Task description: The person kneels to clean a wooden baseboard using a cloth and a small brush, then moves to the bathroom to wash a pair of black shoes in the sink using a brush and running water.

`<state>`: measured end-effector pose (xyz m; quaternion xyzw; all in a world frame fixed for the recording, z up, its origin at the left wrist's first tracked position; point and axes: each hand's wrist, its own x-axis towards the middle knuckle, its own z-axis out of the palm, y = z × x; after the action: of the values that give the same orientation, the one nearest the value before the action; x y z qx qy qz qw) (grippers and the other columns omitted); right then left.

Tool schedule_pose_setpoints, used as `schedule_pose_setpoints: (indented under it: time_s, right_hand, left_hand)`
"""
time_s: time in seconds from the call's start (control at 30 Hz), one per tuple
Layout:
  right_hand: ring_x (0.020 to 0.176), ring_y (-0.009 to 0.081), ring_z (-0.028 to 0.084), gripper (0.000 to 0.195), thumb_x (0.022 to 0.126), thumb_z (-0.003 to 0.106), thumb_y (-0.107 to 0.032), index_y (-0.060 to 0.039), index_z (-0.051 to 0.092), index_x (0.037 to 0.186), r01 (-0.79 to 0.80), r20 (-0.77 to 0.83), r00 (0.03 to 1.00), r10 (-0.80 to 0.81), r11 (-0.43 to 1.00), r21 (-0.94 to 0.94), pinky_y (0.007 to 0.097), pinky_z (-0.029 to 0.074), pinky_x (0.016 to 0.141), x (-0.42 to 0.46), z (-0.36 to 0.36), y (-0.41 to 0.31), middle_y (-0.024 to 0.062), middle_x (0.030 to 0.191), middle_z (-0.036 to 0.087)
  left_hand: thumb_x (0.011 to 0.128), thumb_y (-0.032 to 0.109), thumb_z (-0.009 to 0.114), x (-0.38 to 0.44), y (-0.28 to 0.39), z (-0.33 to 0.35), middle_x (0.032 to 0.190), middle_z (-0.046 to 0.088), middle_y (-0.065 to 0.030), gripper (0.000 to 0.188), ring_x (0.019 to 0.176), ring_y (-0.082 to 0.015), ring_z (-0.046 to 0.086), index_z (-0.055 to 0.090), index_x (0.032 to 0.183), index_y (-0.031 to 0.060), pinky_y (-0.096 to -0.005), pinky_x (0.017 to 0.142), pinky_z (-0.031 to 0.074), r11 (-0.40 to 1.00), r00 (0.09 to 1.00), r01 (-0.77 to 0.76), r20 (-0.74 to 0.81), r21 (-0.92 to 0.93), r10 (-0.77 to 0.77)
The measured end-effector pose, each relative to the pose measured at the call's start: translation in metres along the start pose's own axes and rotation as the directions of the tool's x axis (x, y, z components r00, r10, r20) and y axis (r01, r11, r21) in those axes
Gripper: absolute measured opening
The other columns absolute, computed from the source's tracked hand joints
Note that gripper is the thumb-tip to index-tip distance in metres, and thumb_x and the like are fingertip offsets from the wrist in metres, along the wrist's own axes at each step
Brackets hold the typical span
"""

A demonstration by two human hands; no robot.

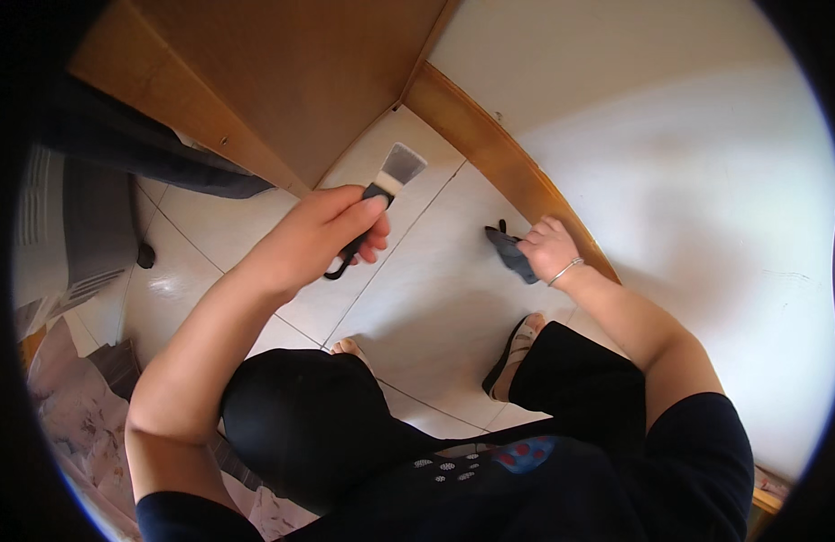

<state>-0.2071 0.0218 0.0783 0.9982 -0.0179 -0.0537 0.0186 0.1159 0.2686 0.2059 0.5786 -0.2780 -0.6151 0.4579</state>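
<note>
My left hand (329,227) is closed around the dark handle of a flat brush (404,164), its pale bristles pointing up and away from me. A black hanging loop shows below the fist. At the foot of the wall, my right hand (550,247) grips a crumpled grey cloth (511,252) beside the wooden baseboard (502,159). A small dark end or loop sticks out at the cloth's far side. A thin bracelet (565,271) circles the right wrist.
A wooden cabinet or door panel (309,74) rises ahead and meets the white wall (715,203). Light tiles cover the floor (417,271). On the left stand a grey plastic item (95,223) and patterned pink fabric (78,400). My sandalled foot (515,356) is near the cloth.
</note>
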Motion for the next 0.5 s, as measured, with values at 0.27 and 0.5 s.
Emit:
schedule_pose_setpoints:
  time_s: [0.27,0.5]
  right_hand:
    - [0.112,0.0225,0.054,0.052,0.095,0.047,-0.042,-0.0046,0.043,0.130,-0.352,0.488,0.842,0.230,-0.451,0.820,0.0347,0.045,0.091,0.089,-0.018,-0.088,0.0113,0.125,0.052]
    - [0.041,0.0111,0.040,0.028,0.089,0.048,-0.012,-0.0059,0.053,0.115,-0.132,0.518,0.678,0.521,-0.606,0.784,0.0231,0.030,0.038,0.076,-0.006,-0.081,0.0040,0.064,0.054]
  left_hand:
    - [0.096,0.033,0.048,0.102,-0.053,0.040,0.101,0.059,-0.0005,0.030,0.090,-0.0110,0.054,0.059,0.109,0.0081,-0.0295,0.078,0.042,0.959,0.962,0.264,-0.036,-0.101,-0.269]
    - [0.094,0.042,0.049,0.132,-0.089,0.069,0.112,0.056,-0.0040,0.040,0.096,-0.0169,0.054,0.052,0.119,0.0108,-0.0346,0.081,0.045,0.938,0.947,0.322,0.032,-0.129,-0.320]
